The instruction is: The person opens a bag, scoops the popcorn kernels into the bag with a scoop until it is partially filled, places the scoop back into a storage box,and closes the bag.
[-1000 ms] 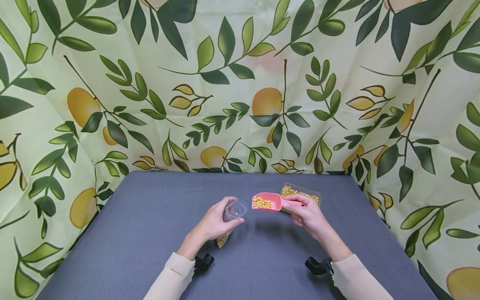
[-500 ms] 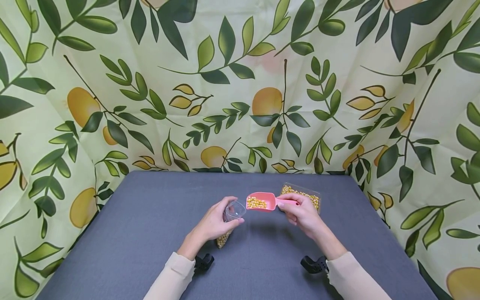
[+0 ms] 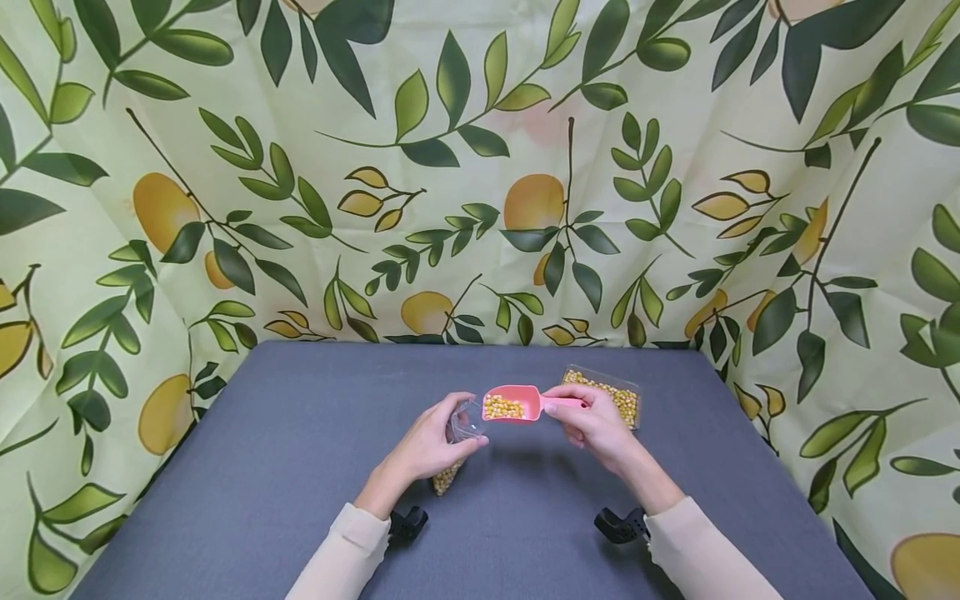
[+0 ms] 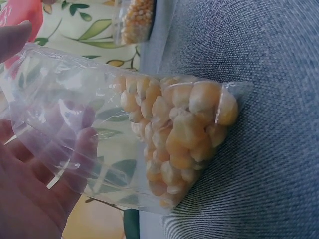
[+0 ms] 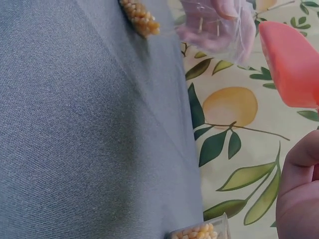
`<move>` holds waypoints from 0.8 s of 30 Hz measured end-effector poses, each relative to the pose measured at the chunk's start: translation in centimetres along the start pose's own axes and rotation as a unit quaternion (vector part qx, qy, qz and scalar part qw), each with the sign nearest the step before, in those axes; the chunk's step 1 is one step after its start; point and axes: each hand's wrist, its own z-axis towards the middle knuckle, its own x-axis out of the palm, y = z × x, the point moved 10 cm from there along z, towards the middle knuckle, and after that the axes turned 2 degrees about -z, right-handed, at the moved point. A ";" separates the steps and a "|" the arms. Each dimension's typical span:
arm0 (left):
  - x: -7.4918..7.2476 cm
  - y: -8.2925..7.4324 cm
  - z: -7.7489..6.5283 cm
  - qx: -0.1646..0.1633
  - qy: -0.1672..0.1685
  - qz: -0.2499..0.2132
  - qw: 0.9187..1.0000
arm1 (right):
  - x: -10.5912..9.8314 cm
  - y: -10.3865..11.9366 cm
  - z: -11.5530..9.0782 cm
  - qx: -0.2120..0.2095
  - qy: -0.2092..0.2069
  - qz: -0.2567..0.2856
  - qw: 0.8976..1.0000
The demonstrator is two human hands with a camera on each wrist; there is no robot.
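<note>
My left hand (image 3: pixel 431 442) holds a clear plastic bag (image 4: pixel 107 174) upright by its spread mouth, thumb and fingers around the rim. Corn kernels (image 4: pixel 179 129) fill the bottom of the bag, which rests on the table. My right hand (image 3: pixel 596 429) pinches the handle of a pink scoop (image 3: pixel 531 404). Yellow kernels (image 3: pixel 501 407) lie in the scoop, which is roughly level. Its front lip is at the right edge of the bag's mouth; whether they touch I cannot tell. In the right wrist view the underside of the scoop (image 5: pixel 294 69) shows, up beside the bag.
A clear box (image 3: pixel 638 410) of corn kernels stands on the table behind my right hand. The dark grey-blue table (image 3: pixel 315 492) runs back to a leaf-and-fruit patterned cloth (image 3: pixel 465 200). Black wrist camera mounts (image 3: pixel 622 527) sit below the wrists.
My right hand has moved left with the loaded scoop, bringing its lip from a short gap away to the bag's mouth. My left hand and the bag have stayed in place.
</note>
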 end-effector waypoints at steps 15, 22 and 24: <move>0.2 0.2 -0.1 -0.011 0.006 -0.007 1.000 | 1.1 0.2 0.8 -0.004 0.011 -0.033 0.999; 0.2 0.2 -0.1 -0.015 0.005 -0.012 1.000 | 1.3 0.1 0.9 -0.001 0.013 -0.062 0.998; 0.2 0.2 0.0 -0.013 0.004 -0.011 1.000 | 1.4 0.1 0.9 -0.002 0.016 -0.067 0.998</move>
